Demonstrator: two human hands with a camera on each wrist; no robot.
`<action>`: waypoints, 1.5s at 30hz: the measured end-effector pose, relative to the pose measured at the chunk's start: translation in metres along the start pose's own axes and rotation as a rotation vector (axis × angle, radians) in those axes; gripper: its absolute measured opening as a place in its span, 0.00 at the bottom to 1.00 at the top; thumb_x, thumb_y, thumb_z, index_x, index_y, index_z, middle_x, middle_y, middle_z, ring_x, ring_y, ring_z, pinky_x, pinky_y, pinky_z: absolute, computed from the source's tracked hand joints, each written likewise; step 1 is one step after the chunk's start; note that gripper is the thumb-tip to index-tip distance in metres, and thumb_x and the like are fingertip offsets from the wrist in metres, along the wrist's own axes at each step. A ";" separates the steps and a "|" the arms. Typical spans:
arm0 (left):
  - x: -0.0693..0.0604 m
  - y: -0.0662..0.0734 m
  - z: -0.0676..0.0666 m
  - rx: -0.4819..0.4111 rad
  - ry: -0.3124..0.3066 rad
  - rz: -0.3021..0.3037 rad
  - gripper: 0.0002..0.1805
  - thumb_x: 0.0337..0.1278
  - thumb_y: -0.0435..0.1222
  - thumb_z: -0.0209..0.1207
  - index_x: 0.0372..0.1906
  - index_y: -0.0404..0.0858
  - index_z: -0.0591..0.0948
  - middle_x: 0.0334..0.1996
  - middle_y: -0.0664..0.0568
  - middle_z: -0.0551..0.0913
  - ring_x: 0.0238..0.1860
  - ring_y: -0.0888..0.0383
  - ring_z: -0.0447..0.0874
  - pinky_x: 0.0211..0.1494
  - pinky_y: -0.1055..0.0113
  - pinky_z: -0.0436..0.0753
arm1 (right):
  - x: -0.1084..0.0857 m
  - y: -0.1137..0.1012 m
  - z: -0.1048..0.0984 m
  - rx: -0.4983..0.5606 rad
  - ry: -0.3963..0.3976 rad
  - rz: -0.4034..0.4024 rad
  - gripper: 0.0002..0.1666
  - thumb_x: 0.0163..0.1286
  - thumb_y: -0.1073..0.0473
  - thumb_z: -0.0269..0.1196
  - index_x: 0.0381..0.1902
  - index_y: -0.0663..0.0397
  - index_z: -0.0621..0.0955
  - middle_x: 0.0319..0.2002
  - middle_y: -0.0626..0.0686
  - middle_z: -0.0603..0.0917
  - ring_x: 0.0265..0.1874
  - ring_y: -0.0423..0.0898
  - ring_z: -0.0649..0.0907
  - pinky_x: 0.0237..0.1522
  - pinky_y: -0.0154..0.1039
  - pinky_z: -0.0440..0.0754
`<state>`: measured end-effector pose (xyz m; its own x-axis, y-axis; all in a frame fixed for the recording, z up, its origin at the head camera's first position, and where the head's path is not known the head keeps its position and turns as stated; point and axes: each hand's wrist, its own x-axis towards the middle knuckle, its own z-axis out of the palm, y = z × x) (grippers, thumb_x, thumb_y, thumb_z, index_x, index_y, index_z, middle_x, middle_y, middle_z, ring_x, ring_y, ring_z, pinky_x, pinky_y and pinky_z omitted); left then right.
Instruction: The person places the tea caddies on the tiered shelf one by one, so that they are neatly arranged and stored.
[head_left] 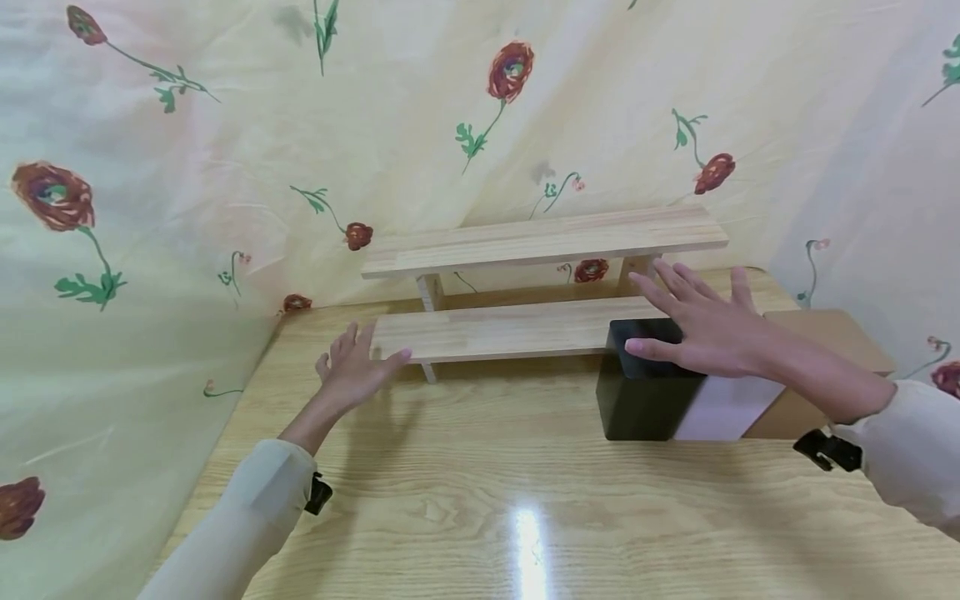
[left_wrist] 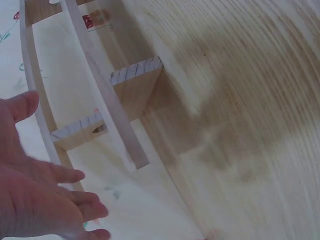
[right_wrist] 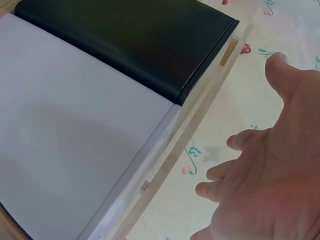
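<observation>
Right hand (head_left: 712, 333) fanned wide, with the fingers spread and pinching nothing, hovers above the black box (head_left: 645, 408); the right wrist view shows a gap between them. The left hand (head_left: 352, 371) is spread as well, at the left end of the rack (head_left: 547, 237); whether it touches the wood cannot be told.

Standing along the far edge of the table (head_left: 450, 517), close to the flowered cloth (head_left: 405, 100), the rack could slide back or skew if either palm pushed it hard. Pressing on its overhanging left end might tip it. The brown box (head_left: 832, 333), white box (head_left: 723, 408) and black box are packed upright in a row toward the table's far right corner, so a dropping right arm or sleeve (head_left: 915, 458) could knock them together. Dragging the black one might also topple the white one or strike the lower board (head_left: 510, 329).

Pale, bare wood makes up the rack: two long boards in steps, the upper board (head_left: 465, 248) set behind, carried on uprights, with dark streaks and an oval hole (left_wrist: 100, 128) showing near the left end. The boxes, before the rack's right end, look plain and smooth; the black one has a faint sheen.
</observation>
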<state>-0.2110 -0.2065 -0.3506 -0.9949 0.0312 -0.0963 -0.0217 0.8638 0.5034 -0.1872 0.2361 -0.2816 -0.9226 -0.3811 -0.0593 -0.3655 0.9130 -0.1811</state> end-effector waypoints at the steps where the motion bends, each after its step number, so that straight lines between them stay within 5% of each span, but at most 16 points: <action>1: 0.001 -0.001 0.000 -0.008 0.018 0.003 0.49 0.61 0.63 0.49 0.76 0.37 0.48 0.75 0.35 0.42 0.73 0.34 0.38 0.65 0.34 0.35 | 0.000 0.000 0.000 -0.005 -0.001 -0.003 0.53 0.67 0.29 0.51 0.78 0.44 0.42 0.76 0.58 0.34 0.74 0.62 0.40 0.56 0.69 0.16; 10: 0.005 -0.013 0.001 -0.088 0.071 0.042 0.47 0.61 0.59 0.56 0.73 0.34 0.56 0.72 0.34 0.53 0.71 0.34 0.45 0.64 0.35 0.42 | 0.000 0.002 0.002 -0.044 0.001 -0.032 0.54 0.65 0.28 0.53 0.78 0.44 0.45 0.77 0.59 0.37 0.74 0.62 0.43 0.58 0.72 0.22; 27: 0.018 -0.052 0.001 -0.171 0.072 -0.091 0.60 0.50 0.61 0.63 0.76 0.36 0.44 0.72 0.31 0.46 0.69 0.32 0.42 0.61 0.35 0.46 | 0.005 0.007 0.009 0.071 0.042 -0.237 0.69 0.42 0.35 0.76 0.76 0.47 0.53 0.73 0.63 0.52 0.68 0.69 0.51 0.59 0.72 0.46; 36: 0.025 -0.063 0.012 -0.233 0.052 -0.142 0.62 0.47 0.59 0.67 0.76 0.37 0.42 0.72 0.30 0.45 0.70 0.30 0.41 0.65 0.34 0.44 | 0.006 0.006 0.008 0.081 -0.008 -0.313 0.69 0.40 0.45 0.80 0.75 0.48 0.55 0.70 0.65 0.58 0.65 0.69 0.59 0.57 0.68 0.56; 45: 0.030 -0.063 0.024 -0.251 0.059 -0.166 0.57 0.52 0.54 0.66 0.75 0.33 0.45 0.71 0.28 0.47 0.69 0.30 0.43 0.65 0.34 0.47 | 0.008 0.004 0.010 0.074 -0.075 -0.292 0.63 0.41 0.49 0.80 0.72 0.54 0.62 0.67 0.64 0.64 0.63 0.67 0.64 0.55 0.65 0.65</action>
<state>-0.2368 -0.2481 -0.4059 -0.9796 -0.1354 -0.1484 -0.2005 0.7033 0.6820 -0.1954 0.2354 -0.2923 -0.7670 -0.6382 -0.0658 -0.6016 0.7511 -0.2720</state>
